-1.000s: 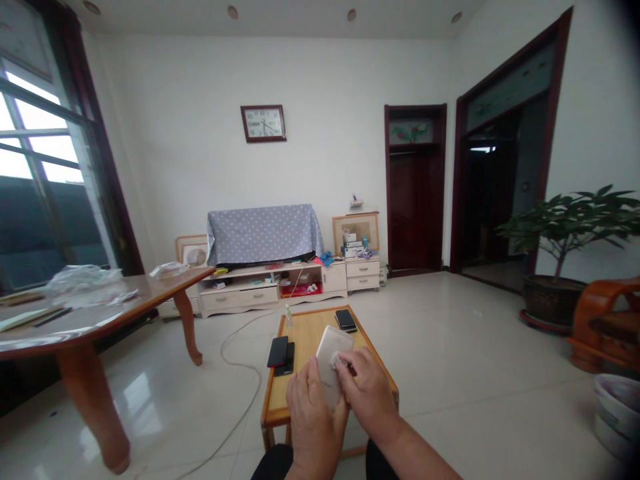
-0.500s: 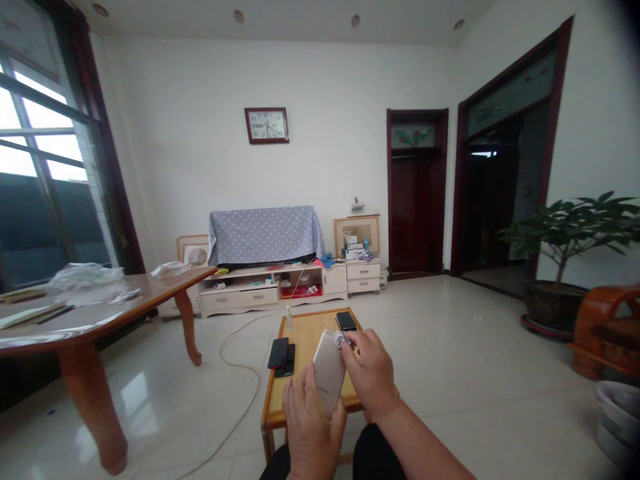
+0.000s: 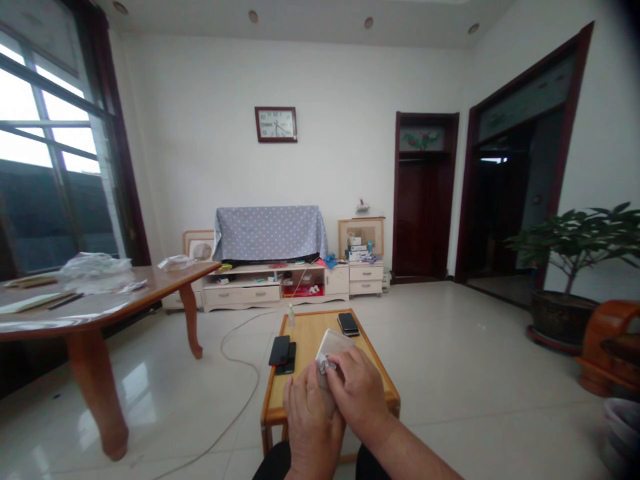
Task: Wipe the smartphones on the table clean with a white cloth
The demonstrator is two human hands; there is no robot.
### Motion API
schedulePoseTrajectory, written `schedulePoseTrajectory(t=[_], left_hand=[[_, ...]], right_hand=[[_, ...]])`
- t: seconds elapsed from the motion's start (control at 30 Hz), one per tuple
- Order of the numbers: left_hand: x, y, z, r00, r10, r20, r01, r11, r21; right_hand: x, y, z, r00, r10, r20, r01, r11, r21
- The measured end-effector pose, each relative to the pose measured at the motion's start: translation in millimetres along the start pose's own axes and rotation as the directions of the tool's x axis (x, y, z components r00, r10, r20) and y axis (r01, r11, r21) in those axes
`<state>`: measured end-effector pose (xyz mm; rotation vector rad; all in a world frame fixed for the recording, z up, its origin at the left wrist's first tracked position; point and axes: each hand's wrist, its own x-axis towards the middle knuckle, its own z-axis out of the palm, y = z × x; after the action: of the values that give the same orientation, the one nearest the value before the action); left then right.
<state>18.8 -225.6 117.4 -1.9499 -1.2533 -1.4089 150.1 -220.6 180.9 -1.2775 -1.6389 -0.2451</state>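
A pale gold smartphone [image 3: 334, 341] is tilted up above the small wooden table [image 3: 316, 321], its back toward me. Around its lower part my left hand [image 3: 313, 413] is closed, gripping it by the sides. My right hand [image 3: 360, 387] pinches a crumpled whitish cloth or tissue [image 3: 325, 363] and presses it on the phone's back near the left edge. The right hand hides much of the phone's middle. Past the hands, dark phones [image 3: 283, 355] lie overlapped at the table's left side, and another dark phone [image 3: 349, 324] lies at the far right corner.
A small clear bottle [image 3: 291, 315] stands at the small table's far left corner. On the left is a larger wooden table [image 3: 165, 283] bearing plastic bags [image 3: 95, 272]. A cable [image 3: 255, 383] runs over the floor. To the right are a potted plant [image 3: 565, 310] and a bucket [image 3: 623, 427].
My right hand has moved the cloth from the phone's upper right edge down and left across its back. The left hand keeps its hold. The view has shifted slightly.
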Motion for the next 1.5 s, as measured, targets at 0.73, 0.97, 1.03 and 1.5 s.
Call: schedulePoseTrajectory(t=[0.73,0.97,1.03,1.5], left_hand=[[-5.6,-3.9,5.8,0.999,0.043,-0.011,-0.043,0.999,0.027],[0.7,0.5,0.1,1.000,0.011,-0.025,-0.010,1.000,0.028],[1.0,0.8,-0.5,0.999,0.027,-0.031,-0.027,0.999,0.019],[2.8,2.2,-6.1,1.000,-0.008,0.005,0.008,1.000,0.010]], right_hand=[[8.2,-5.4,1.0,1.000,0.012,0.008,-0.012,1.000,0.026],[23.4,-3.4,-4.5,0.991,0.118,-0.066,-0.118,0.993,0.000],[24.7,-6.9,-3.8,0.998,0.060,-0.016,-0.059,0.998,0.020],[38.0,-9.0,-4.1,0.985,0.140,-0.098,-0.125,0.982,0.144]])
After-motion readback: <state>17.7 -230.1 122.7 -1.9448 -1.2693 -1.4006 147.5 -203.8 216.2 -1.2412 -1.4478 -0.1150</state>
